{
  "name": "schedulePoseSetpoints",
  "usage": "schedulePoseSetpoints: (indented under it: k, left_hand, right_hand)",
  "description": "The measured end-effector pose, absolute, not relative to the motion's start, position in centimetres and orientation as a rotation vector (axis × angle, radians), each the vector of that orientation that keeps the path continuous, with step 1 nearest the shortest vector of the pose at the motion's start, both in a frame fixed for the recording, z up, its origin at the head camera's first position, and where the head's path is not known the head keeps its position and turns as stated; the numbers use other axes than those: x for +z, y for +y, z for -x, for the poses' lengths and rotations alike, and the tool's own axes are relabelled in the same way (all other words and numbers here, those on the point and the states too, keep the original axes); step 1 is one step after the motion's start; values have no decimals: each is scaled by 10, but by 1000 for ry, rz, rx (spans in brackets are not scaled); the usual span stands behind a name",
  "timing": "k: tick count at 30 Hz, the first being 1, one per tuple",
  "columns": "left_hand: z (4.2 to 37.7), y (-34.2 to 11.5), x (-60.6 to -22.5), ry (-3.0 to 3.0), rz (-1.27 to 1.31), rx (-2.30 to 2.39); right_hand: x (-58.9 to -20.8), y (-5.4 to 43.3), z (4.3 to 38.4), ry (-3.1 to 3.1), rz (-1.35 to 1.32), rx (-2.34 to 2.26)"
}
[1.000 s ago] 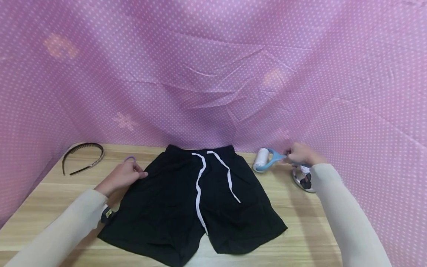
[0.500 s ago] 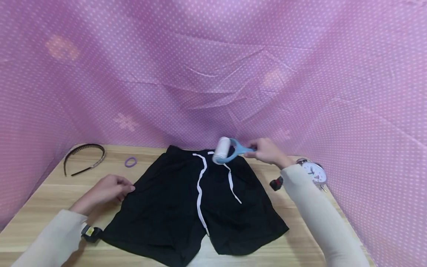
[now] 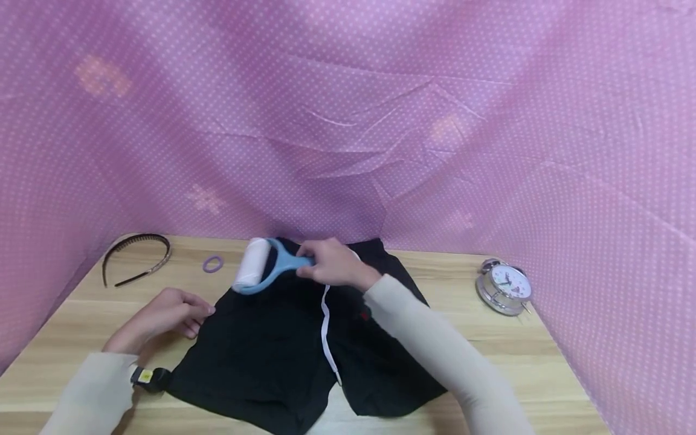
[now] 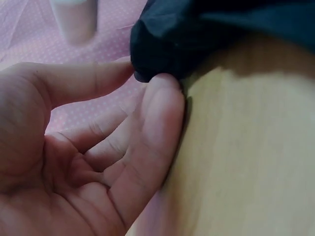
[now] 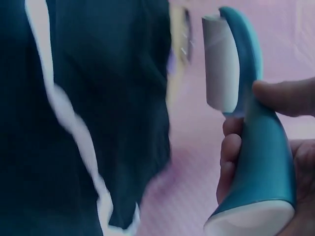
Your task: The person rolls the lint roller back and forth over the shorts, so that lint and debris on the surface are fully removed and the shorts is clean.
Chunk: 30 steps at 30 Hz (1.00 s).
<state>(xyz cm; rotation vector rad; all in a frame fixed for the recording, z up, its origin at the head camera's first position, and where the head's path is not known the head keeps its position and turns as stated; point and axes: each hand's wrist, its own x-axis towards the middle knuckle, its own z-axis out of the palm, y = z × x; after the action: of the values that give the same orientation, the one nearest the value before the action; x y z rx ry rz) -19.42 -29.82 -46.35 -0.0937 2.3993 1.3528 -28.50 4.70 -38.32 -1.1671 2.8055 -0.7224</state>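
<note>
Black shorts [image 3: 261, 350] with a white drawstring [image 3: 325, 332] lie spread on the wooden table, waistband at the back. My left hand [image 3: 168, 314] is at their left side edge; in the left wrist view its thumb and index finger pinch the black cloth [image 4: 165, 39]. My right hand [image 3: 337, 264] grips a lint roller [image 3: 252, 266] by its blue handle, fingers wrapped around it in the right wrist view. The white roll is held above the upper left of the shorts. My right hand and forearm hide part of the waistband and the right leg.
At the back left of the table [image 3: 65, 326] lie a dark headband [image 3: 162, 260] and a purple hair tie [image 3: 212, 264]. A silver alarm clock [image 3: 508, 284] stands at the right edge. Pink dotted cloth [image 3: 348, 121] hangs close around the back and sides.
My right hand has carried the lint roller leftward from beside the clock to over the upper left of the shorts. My left hand has shifted down along the shorts' left edge.
</note>
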Motion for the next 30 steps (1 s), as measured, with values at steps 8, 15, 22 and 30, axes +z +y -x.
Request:
schedulePoseSetpoints:
  k: [8,15,22,30]
  left_hand:
    - [197,-299,-465,2394,36,1390]
    - [197,-305,-470,2404,15,1386]
    - [197,-301,-471,2415,87,1386]
    - [195,-297,-469,2434,146,1387]
  right_hand:
    - [-412,-3,266,2709,1129,-636]
    - [-423,-12,265,2681,1109,-644]
    - [-431,-8,266,2670,1328,-576]
    - [-433,-6,270,2663,1453,-508]
